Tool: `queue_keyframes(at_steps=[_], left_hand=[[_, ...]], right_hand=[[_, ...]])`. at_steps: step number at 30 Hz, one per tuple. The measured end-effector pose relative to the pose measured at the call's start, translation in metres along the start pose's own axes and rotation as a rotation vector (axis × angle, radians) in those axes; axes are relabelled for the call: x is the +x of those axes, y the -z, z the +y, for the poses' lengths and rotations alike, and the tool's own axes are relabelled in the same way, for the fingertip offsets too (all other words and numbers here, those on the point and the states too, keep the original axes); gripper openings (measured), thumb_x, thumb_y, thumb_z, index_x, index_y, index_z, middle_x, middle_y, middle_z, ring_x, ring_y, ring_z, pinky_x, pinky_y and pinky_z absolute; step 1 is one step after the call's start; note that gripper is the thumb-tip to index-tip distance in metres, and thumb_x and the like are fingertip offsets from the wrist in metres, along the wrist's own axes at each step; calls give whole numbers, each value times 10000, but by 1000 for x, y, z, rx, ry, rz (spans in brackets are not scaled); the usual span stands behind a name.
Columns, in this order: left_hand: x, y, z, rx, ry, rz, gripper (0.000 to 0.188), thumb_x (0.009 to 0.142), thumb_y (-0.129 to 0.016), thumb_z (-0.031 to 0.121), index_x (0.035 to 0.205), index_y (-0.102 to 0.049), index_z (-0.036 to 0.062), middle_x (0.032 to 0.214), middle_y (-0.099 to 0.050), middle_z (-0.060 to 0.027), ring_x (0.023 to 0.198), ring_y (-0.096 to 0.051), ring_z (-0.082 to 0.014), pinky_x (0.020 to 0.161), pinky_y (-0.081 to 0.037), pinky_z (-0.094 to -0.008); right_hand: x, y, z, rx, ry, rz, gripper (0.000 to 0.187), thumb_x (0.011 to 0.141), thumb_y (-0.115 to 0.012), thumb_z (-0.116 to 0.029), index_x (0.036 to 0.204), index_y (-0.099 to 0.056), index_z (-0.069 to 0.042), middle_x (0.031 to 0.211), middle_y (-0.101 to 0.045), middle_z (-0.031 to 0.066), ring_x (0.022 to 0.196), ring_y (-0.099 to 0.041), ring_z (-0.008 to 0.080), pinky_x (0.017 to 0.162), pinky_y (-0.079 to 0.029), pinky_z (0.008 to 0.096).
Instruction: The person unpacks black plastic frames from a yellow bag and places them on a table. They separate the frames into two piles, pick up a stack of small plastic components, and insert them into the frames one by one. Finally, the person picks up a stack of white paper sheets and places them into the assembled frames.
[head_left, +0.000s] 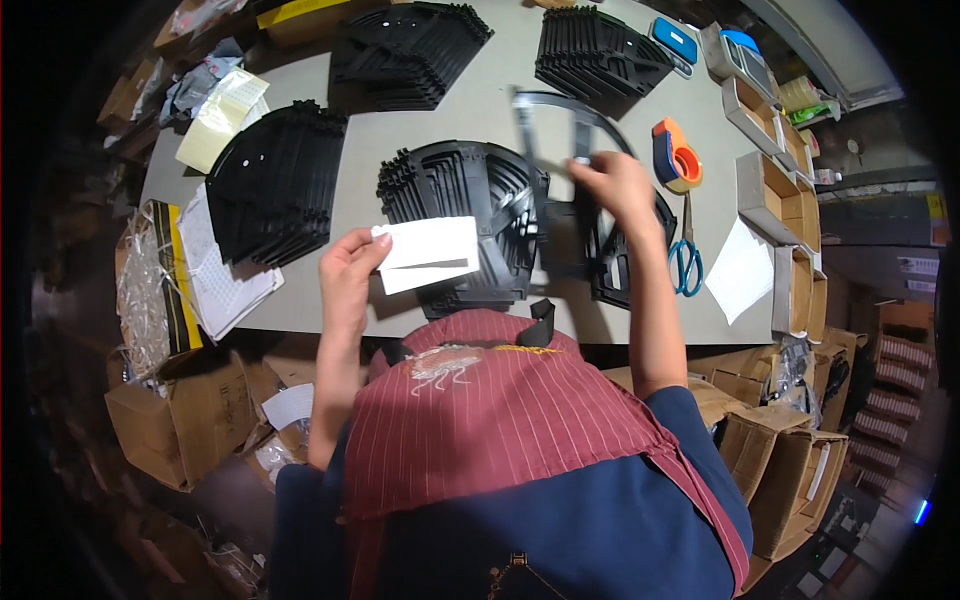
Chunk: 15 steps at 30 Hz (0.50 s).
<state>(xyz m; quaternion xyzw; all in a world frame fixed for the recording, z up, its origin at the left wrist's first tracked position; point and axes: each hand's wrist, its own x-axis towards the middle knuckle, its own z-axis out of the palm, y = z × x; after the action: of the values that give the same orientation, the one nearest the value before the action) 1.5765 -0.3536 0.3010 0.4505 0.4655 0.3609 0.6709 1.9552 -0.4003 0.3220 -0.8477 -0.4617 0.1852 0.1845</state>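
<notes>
Between the thumb and fingers of my left hand (pixel 350 275) is a small white paper sheet (pixel 430 245), with a gap between its upper and lower strips. It hangs over the near part of a stack of black plastic frames (pixel 455 185) at the table's middle. My right hand (pixel 620 190) grips a curved black plastic frame (pixel 527 130), blurred and tilted up to the right of that stack. Below it, beside my right forearm, more black frames (pixel 612 275) lie near the table's front edge, partly hidden.
More black frame stacks stand at the left (pixel 275 185), far left (pixel 410 55) and far right (pixel 595 50). An orange tape dispenser (pixel 678 155), blue-handled scissors (pixel 686 262) and white papers (pixel 741 270) lie at right, near cardboard trays (pixel 768 190). Cardboard boxes (pixel 185 420) stand below the table.
</notes>
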Motion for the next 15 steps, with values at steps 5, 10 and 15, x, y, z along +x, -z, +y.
queue_keyframes(at_steps=[5, 10, 15], left_hand=[[1, 9, -12, 29, 30, 14, 195, 956, -692, 152, 1030, -698, -28, 915, -720, -46, 819, -645, -83, 758, -486, -216], [7, -13, -16, 18, 34, -58, 194, 950, -700, 139, 1039, -693, -33, 904, -712, -43, 817, -638, -80, 749, -485, -219], [5, -33, -13, 43, -60, -110, 158, 953, -691, 90, 1037, -682, -44, 887, -716, -48, 798, -645, -72, 720, -494, -202]], right_hand=[[-10, 36, 128, -345, -146, 51, 522, 788, -705, -538, 803, -761, -19, 745, -714, 189, 738, -716, 349, 706, -560, 432], [-22, 6, 135, -558, -75, 61, 592, 819, -710, -594, 781, -719, -3, 778, -710, 192, 757, -702, 386, 669, -542, 485], [-21, -11, 36, -240, 340, 104, 284, 872, -692, -281, 942, -663, -8, 898, -698, 205, 858, -688, 381, 744, -550, 462]])
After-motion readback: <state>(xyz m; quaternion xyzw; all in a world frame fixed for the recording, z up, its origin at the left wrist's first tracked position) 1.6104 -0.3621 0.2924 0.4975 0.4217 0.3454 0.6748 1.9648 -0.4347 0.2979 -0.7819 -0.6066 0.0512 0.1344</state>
